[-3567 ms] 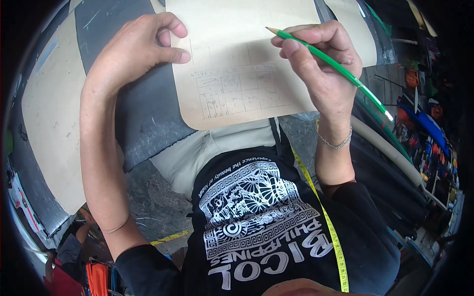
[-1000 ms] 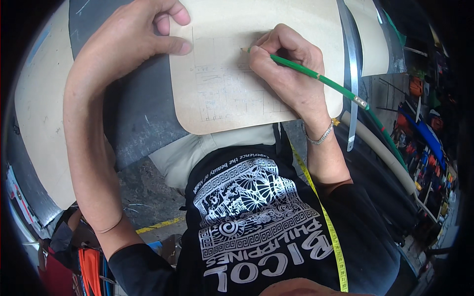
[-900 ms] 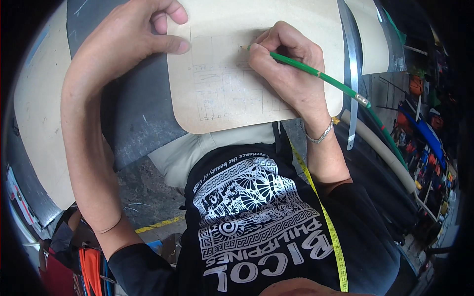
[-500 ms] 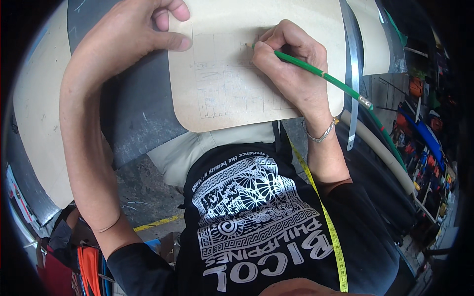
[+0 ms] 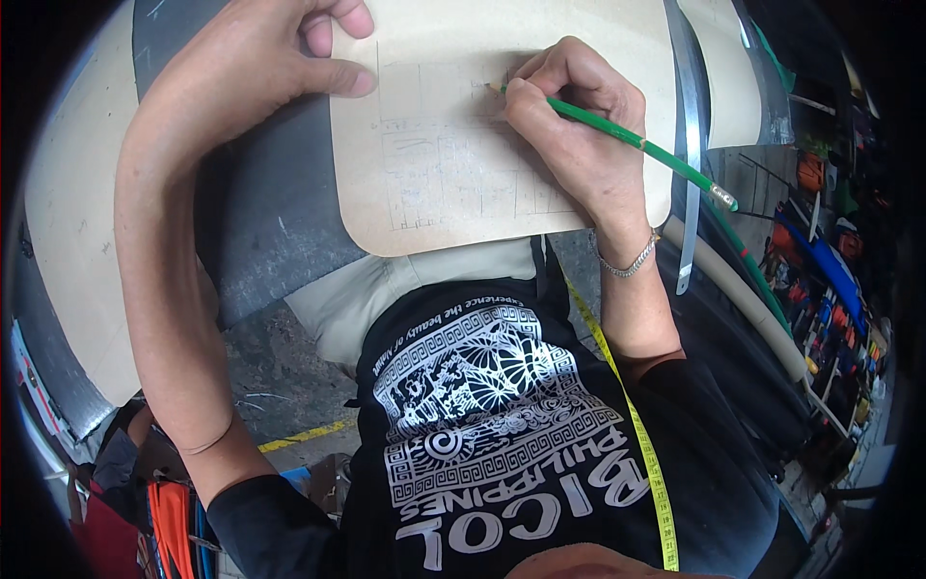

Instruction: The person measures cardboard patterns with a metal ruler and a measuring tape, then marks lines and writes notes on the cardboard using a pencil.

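Note:
A green pencil (image 5: 641,142) is gripped in my right hand (image 5: 579,125), its point touching a tan sheet (image 5: 463,227) with rounded corners. Thin pencil lines forming boxes and small marks cover the middle of this sheet. My left hand (image 5: 256,68) lies over the sheet's left edge; its thumb rests on the surface, apart from the partly curled fingers, some of which are cut off by the top of the picture. Beneath the sheet is a dark grey worn surface (image 5: 280,251).
A metal strip ruler (image 5: 691,164) lies right of the sheet. More tan sheets (image 5: 72,212) (image 5: 728,77) lie at both sides. A yellow measuring tape (image 5: 648,454) hangs down my black shirt. A long roll (image 5: 743,299) and cluttered tools (image 5: 839,318) are at the right.
My right hand and the pencil have shifted slightly to the right, with a small new mark near the point. The sheet has moved a little; my left hand stays at its edge.

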The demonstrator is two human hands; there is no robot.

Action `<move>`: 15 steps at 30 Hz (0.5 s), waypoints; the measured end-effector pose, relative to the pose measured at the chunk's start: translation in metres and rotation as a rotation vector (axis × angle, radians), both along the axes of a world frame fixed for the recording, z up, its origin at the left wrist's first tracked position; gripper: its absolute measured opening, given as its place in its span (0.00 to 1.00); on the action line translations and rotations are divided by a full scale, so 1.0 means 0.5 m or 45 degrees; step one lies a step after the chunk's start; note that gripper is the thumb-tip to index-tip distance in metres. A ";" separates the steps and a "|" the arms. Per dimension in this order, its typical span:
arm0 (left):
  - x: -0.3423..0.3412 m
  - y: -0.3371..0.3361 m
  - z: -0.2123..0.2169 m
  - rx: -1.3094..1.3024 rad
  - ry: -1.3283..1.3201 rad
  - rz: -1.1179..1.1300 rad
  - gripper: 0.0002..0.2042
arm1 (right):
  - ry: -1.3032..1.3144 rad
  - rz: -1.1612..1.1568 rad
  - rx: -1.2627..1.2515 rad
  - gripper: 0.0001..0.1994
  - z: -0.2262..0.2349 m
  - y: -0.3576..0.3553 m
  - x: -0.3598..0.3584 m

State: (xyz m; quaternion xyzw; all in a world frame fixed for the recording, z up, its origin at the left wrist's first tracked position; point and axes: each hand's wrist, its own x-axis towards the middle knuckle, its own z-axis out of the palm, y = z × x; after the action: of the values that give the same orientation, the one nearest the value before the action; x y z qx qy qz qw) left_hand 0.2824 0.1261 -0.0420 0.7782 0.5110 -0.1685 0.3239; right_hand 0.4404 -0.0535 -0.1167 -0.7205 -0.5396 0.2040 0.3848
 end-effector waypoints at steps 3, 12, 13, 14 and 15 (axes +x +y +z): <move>-0.002 0.003 -0.004 0.004 -0.008 -0.018 0.21 | 0.002 0.005 0.016 0.06 0.000 0.000 0.001; -0.009 0.016 -0.011 0.023 -0.034 -0.048 0.21 | -0.011 0.025 0.007 0.06 0.003 0.009 -0.003; -0.010 0.018 -0.012 0.011 -0.025 -0.038 0.22 | -0.011 0.025 0.007 0.06 0.002 0.009 -0.003; -0.011 0.017 -0.010 0.013 -0.024 -0.038 0.22 | -0.013 0.031 0.010 0.06 -0.001 0.008 -0.001; -0.010 0.015 -0.008 0.017 -0.031 -0.045 0.21 | -0.014 0.037 0.013 0.06 -0.002 0.007 -0.001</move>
State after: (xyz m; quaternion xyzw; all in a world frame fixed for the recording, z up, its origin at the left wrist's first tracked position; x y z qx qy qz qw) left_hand 0.2773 0.1339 -0.0460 0.7912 0.4943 -0.1612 0.3219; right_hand 0.4401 -0.0501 -0.1176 -0.7117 -0.5532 0.2026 0.3825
